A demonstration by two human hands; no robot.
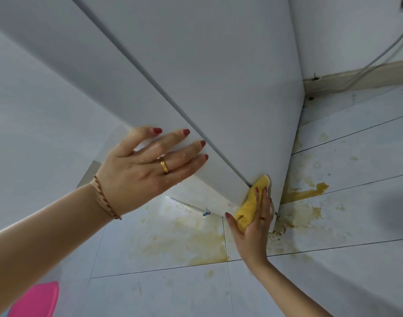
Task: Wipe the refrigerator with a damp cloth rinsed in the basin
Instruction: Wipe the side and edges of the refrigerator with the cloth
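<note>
The left hand [147, 170], fingers spread straight, rests flat on the white refrigerator [218, 88] door (ring visible). Lower down, the right hand [255, 223] presses a yellow cloth [250, 202] with extended fingers against the refrigerator's bottom corner.

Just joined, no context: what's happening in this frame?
A person is wiping the lower corner of a white refrigerator. The right hand presses a yellow cloth flat against it near the floor, while the left hand, fingers spread, rests on the door edge. The floor tiles below show yellowish stains. A pink basin sits at bottom left.
</note>
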